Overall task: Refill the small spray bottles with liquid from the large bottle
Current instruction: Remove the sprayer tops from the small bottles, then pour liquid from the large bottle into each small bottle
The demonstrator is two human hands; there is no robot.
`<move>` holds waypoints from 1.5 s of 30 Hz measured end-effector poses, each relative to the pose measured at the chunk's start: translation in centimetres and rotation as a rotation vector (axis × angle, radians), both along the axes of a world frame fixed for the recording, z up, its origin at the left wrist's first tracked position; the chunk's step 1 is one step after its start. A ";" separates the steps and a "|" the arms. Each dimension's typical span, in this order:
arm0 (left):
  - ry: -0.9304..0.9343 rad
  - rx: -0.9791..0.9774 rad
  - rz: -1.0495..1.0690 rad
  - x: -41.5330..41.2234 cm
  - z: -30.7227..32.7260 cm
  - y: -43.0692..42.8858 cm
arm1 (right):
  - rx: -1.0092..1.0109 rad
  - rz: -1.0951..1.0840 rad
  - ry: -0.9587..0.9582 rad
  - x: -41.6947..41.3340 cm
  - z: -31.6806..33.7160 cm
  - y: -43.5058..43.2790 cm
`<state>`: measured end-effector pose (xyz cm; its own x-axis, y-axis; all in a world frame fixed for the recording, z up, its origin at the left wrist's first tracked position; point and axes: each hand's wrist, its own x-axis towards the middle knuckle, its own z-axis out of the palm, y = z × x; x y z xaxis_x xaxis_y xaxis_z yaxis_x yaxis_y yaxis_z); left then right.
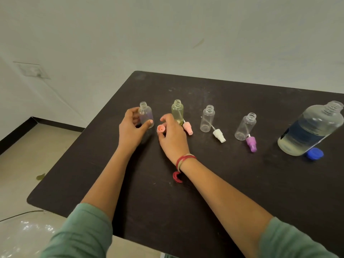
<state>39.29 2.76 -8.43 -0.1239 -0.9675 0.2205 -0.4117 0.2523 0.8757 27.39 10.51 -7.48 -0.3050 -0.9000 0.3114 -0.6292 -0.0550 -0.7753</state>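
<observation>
Several small uncapped spray bottles stand in a row on the dark table (pixel 214 183). My left hand (pixel 131 129) grips the leftmost clear bottle (pixel 146 114). My right hand (pixel 172 135) pinches a pink spray cap (pixel 161 129) just beside it. A yellowish bottle (pixel 177 111) follows, with a pink spray head (pixel 187 127) lying at its foot. Further right are a clear bottle (pixel 207 118) with a white spray head (pixel 219 135) and another clear bottle (pixel 245 126) with a purple spray head (pixel 251 143). The large bottle (pixel 310 128), open and partly full of pale liquid, stands at far right.
A blue cap (pixel 315 154) lies in front of the large bottle. A red band hangs from my right wrist (pixel 183 161). The table's left edge drops to a tiled floor (pixel 37 164); a white wall (pixel 167 34) runs behind the table.
</observation>
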 end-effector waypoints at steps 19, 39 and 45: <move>-0.053 -0.009 -0.075 0.0 -0.4 -3.1 | 0.021 -0.114 0.348 1.3 -1.0 -6.7; 0.124 -0.410 -0.122 -5.0 0.6 10.3 | -0.371 -0.266 0.045 -6.7 3.0 10.2; 0.197 -0.317 -0.311 -12.8 0.9 15.4 | -0.440 -0.406 0.143 -12.0 2.4 14.4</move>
